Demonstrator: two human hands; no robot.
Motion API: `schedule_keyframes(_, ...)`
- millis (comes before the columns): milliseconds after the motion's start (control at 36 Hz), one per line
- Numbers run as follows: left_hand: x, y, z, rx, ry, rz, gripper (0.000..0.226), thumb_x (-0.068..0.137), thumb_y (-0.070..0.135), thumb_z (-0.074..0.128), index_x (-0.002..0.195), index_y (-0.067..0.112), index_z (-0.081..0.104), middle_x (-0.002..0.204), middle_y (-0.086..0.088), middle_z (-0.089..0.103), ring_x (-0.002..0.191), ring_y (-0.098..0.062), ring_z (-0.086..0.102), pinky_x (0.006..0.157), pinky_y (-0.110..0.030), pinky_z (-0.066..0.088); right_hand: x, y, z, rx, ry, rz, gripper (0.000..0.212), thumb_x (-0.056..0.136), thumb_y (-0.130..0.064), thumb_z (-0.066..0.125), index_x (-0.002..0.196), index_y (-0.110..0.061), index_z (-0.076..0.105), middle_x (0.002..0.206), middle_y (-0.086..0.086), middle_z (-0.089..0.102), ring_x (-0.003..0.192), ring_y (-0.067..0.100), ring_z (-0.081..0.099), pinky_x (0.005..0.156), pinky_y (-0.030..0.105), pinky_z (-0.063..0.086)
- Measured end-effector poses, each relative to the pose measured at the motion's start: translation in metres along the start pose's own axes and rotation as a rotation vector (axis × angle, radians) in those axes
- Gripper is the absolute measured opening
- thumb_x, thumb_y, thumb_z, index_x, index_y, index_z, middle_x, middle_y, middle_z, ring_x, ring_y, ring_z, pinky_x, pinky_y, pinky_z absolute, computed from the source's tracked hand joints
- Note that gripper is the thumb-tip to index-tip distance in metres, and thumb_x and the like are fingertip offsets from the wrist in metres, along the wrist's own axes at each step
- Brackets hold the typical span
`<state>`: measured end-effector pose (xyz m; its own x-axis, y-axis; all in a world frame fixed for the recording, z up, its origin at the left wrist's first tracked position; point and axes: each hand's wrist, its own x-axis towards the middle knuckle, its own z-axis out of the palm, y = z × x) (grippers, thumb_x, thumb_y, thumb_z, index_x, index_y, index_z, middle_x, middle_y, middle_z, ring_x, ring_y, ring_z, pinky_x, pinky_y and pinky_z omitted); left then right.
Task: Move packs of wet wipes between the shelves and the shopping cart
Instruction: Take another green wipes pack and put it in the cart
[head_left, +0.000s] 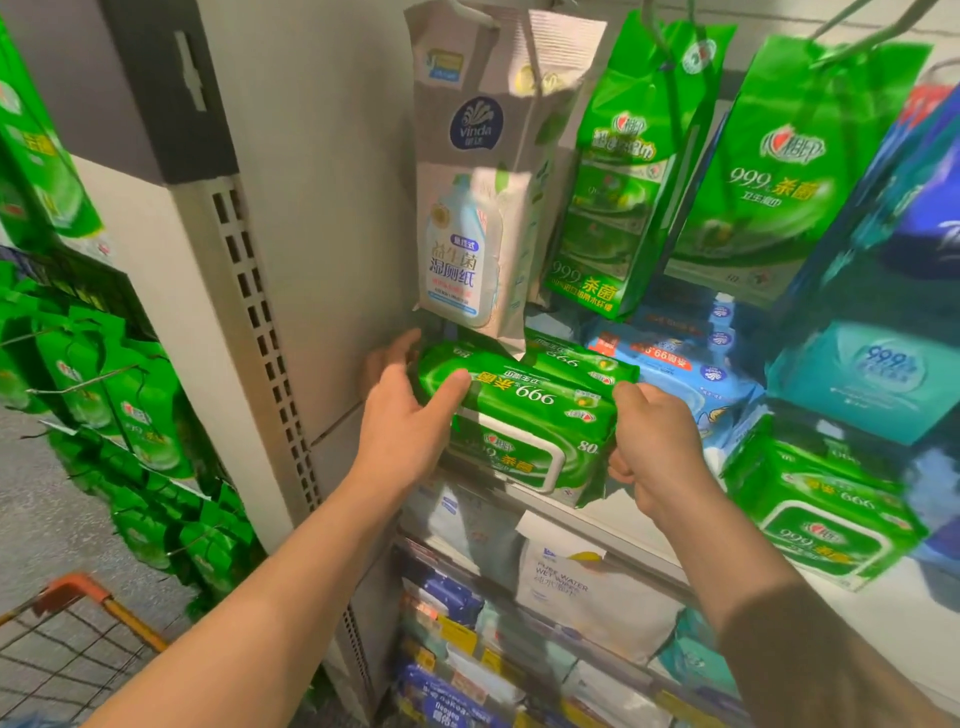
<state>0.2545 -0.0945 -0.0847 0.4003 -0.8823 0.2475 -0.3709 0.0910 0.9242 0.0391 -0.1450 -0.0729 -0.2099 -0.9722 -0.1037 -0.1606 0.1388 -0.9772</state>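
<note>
Both hands, left (400, 415) and right (655, 441), grip green pack (524, 410); far fingers hidden, seemingly curled.

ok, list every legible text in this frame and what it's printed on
"vinda": hanging beige pack
"999" and "80": green pack held in both hands, left hand, right hand
"999": hanging green bag
"999": teal pack
"999": green pack on shelf
"PURE WATER WET WIPES": white pack
The price tags and the small print are too blurred to read.
</note>
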Motion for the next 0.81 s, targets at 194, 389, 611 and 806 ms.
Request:
schedule_keyframes(194,0.026,-0.012,0.002,-0.146,-0.119,-0.234,0.099,0.057,0.084,0.059,0.143,0.037,0.048,0.127,-0.001,0.07,0.117,-0.024,0.066,0.107,-0.049,0.048,-0.015,0.007,-0.006,-0.038,0.116,-0.126,0.035,0.099,-0.052,0.05,0.092,-0.019,0.057,0.082,-0.003,0.059,0.08,0.019,0.055,0.073,0.034,0.044)
schedule_keyframes(389,0.037,-0.017,-0.009,-0.215,-0.547,-0.182,0.083,0.069,0.059,0.084,0.137,0.022,0.056,0.109,0.012,0.078,0.106,-0.008,0.072,0.106,-0.037,0.05,-0.035,0.03,-0.006,-0.025,-0.06,-0.227,0.073,0.085,-0.053,0.058,0.143,-0.018,0.032,0.135,-0.003,0.04,0.106,-0.017,0.047,0.088,0.002,0.033)
schedule_keyframes(611,0.05,-0.026,-0.012,-0.289,-0.889,-0.023,0.047,0.081,0.006,0.08,0.124,0.021,0.069,0.125,0.002,0.073,0.117,-0.014,0.068,0.095,-0.022,0.053,-0.032,0.043,-0.011,-0.057,-0.266,-0.21,0.139,0.059,-0.048,0.084,0.159,-0.026,-0.01,0.151,-0.022,0.02,0.14,-0.007,0.024,0.106,0.008,0.024)
schedule_keyframes(806,0.058,-0.028,-0.009,-0.24,-1.001,0.024,0.071,0.077,0.03,0.086,0.136,0.006,0.056,0.137,-0.009,0.066,0.126,-0.024,0.063,0.103,-0.03,0.051,-0.025,0.047,-0.006,-0.001,-0.317,-0.224,0.117,0.064,-0.008,0.094,0.156,-0.021,0.023,0.13,-0.015,0.067,0.12,0.006,0.064,0.107,0.026,0.047)
